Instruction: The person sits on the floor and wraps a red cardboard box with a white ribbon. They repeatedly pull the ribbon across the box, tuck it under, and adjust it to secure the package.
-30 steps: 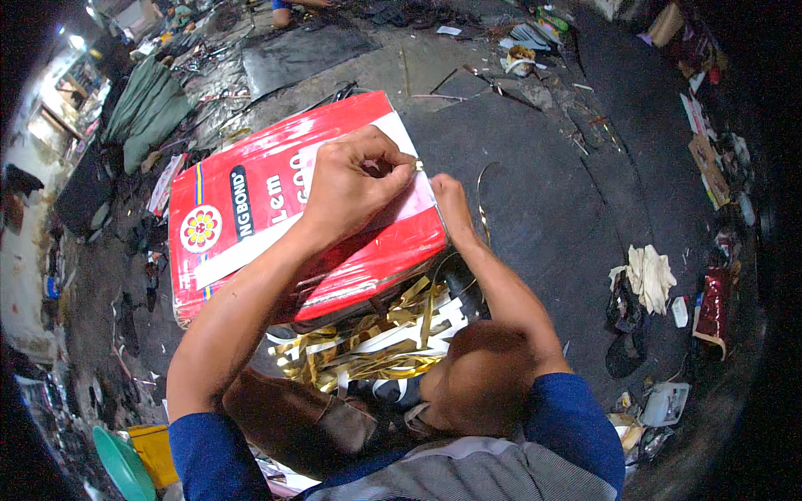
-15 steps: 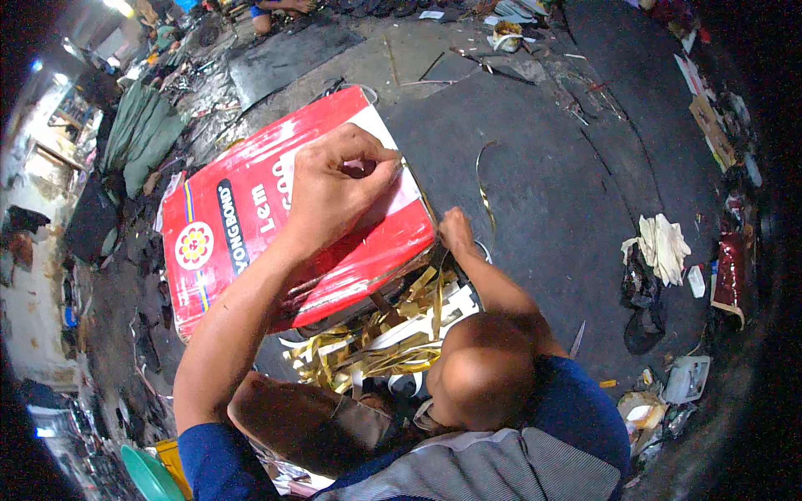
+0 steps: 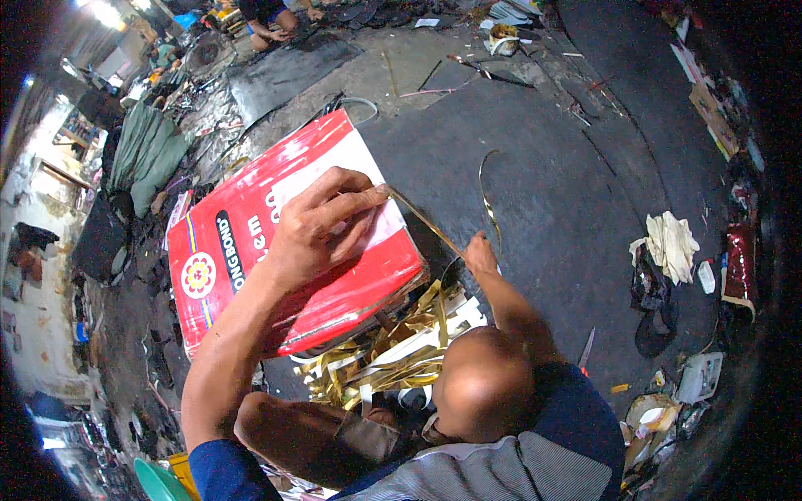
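A narrow gold strip is stretched between my two hands. My left hand lies over the red cardboard box, pinching the strip's end at the box's right edge. Beyond that edge my right hand is closed on the strip lower down, and a curled thin gold piece rises beside it over the dark floor. A white panel and a flower emblem show on the box's top. Between the box and my knees lies a heap of gold and white strips, partly hidden.
Scissors with a pointed blade are on the floor beside my right arm. A pale cloth lies farther right. A green basin stands at lower left. Another person's hands show at the far side.
My right hand has drawn away from the box to the right and slightly down, and the gold strip now shows taut between my hands. My left hand and the box appear slightly lower.
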Action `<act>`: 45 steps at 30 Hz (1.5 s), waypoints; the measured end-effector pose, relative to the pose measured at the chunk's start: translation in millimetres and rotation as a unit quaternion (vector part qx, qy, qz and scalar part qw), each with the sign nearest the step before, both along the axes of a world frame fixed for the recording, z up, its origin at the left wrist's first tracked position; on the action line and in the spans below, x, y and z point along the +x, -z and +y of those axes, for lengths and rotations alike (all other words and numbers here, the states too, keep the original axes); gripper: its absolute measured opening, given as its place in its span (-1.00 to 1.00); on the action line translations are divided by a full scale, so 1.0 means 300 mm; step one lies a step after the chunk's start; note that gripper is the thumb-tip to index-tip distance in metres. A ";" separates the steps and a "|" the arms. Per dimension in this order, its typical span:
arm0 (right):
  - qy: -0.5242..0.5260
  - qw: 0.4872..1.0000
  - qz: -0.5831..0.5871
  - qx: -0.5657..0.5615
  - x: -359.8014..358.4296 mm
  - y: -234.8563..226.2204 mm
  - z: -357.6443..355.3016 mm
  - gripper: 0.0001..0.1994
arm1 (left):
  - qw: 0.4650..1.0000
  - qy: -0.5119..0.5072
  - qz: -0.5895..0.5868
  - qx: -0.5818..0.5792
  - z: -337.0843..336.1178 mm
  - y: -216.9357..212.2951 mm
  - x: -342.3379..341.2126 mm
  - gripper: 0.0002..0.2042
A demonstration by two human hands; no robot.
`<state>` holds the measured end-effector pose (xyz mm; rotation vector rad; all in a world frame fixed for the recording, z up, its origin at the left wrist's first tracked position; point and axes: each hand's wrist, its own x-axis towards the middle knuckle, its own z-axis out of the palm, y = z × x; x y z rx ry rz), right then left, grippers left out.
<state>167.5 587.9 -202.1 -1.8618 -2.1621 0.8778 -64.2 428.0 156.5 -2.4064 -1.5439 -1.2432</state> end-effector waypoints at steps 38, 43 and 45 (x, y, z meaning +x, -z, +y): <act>-0.504 0.863 -0.015 -0.003 0.064 -0.651 -0.214 -0.69 | 0.986 -0.016 -0.014 -0.164 -0.213 -0.095 0.194 -0.34; -0.557 0.812 0.152 0.085 0.115 -1.285 -0.310 -0.69 | 0.983 -0.009 -0.076 -0.164 -0.272 -0.092 0.296 -0.10; -0.563 0.798 0.215 0.025 0.110 -1.407 -0.343 -0.68 | 0.980 0.009 -0.141 -0.137 -0.288 -0.078 0.320 -0.07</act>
